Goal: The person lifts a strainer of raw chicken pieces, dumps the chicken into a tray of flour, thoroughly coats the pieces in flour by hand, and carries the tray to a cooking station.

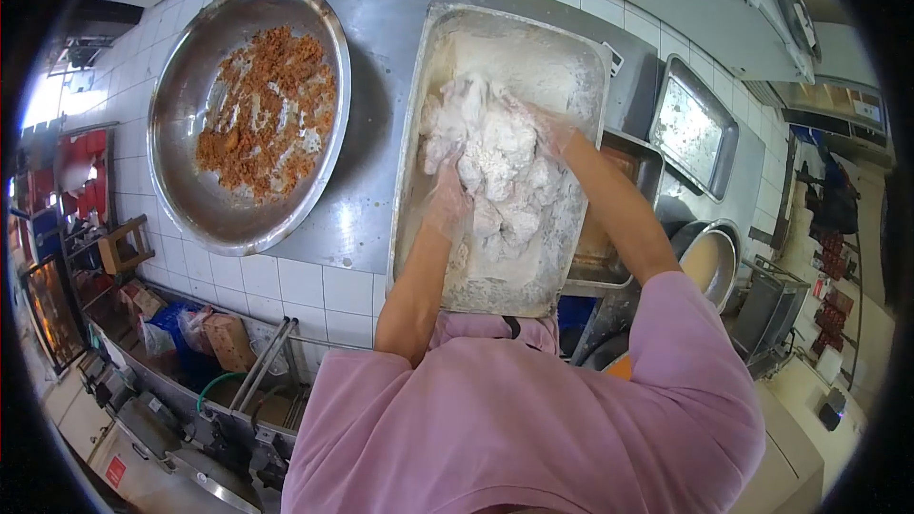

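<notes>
A deep metal tray (pixel 407 148) of white flour (pixel 519 52) lies in front of me. Lumpy pieces thickly coated in flour (pixel 503 154), perhaps chicken, are heaped in its middle. My left hand (pixel 449 198), in a thin clear glove, presses round the near left side of the heap. Across from it, my right hand (pixel 550 128), gloved the same way, closes on the upper right side. The fingers of both hands are largely hidden by the floured pieces, and the two hands clasp the heap between them.
A wide steel bowl (pixel 345 86) with reddish-brown crumbly leftovers (pixel 271 114) stands left on the steel table (pixel 376 48). To the right are a shallow tray (pixel 619 271), a metal pan (pixel 695 128) and a bowl of yellowish liquid (pixel 703 262). A stocked lower shelf (pixel 228 343) is at left.
</notes>
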